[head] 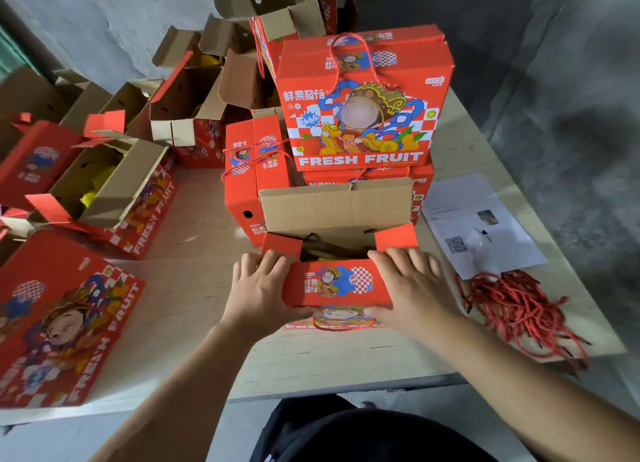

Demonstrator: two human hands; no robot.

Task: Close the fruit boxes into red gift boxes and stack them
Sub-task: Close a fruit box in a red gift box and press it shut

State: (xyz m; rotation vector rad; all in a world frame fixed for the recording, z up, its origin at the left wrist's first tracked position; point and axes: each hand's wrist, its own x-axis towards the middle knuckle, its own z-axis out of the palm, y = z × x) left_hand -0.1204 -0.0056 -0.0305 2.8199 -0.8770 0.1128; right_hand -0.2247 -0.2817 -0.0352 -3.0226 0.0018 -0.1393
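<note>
The open gift box [337, 281] stands at the near edge of the tabletop [194, 288], straight in front of the person, with its near red flap folded partly over the opening and the plain cardboard back flap [336, 207] upright behind. The left hand [261, 286] and right hand [412, 285] lie one at each end of that near flap, fingers fairly straight on top and thumbs hooked under its front edge, so both hands are clamped lightly on the flap. To close it well, I judge both hands should press down evenly, keep the two small red side tabs [396, 238] tucked inside, and hold the cord handle [343, 326] clear before the back flap comes over. Just behind stands the stack of closed boxes [363, 101]: at least two lying flat, plus one on edge beside them [256, 170]. To the left, about five boxes are open [104, 184] and one closed box [59, 319] lies flat; those at the back are too jumbled for a firm count. One bundle of red cords [516, 309] and one printed sheet [481, 226] lie to the right.
</note>
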